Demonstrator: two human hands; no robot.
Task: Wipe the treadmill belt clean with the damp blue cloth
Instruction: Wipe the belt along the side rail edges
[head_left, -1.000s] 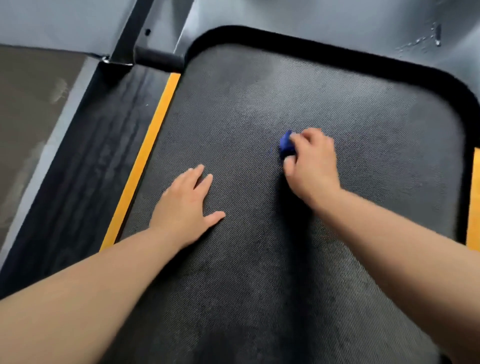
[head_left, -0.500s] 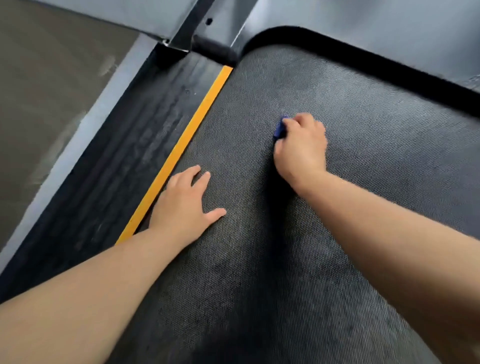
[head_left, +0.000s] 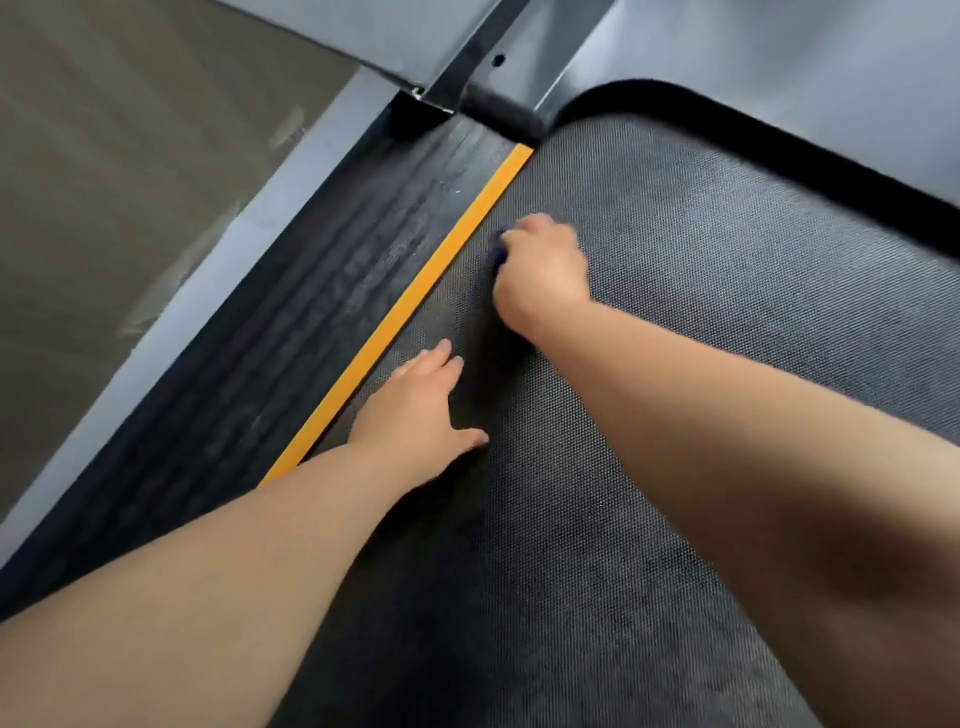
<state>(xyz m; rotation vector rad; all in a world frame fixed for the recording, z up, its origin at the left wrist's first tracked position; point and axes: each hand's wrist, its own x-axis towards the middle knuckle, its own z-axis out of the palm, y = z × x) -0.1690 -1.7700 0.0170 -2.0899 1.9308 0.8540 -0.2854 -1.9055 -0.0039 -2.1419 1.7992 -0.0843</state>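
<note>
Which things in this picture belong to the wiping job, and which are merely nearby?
Part of the job:
- blue cloth, gripped by the right hand
- treadmill belt
- left hand, flat on the belt

Merely nearby:
- orange strip
- ribbed side rail
- grey motor cover
- floor

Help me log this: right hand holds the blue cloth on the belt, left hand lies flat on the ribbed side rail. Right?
No: the head view shows the left hand flat on the treadmill belt, just inside the orange stripe. The rest stands.
</note>
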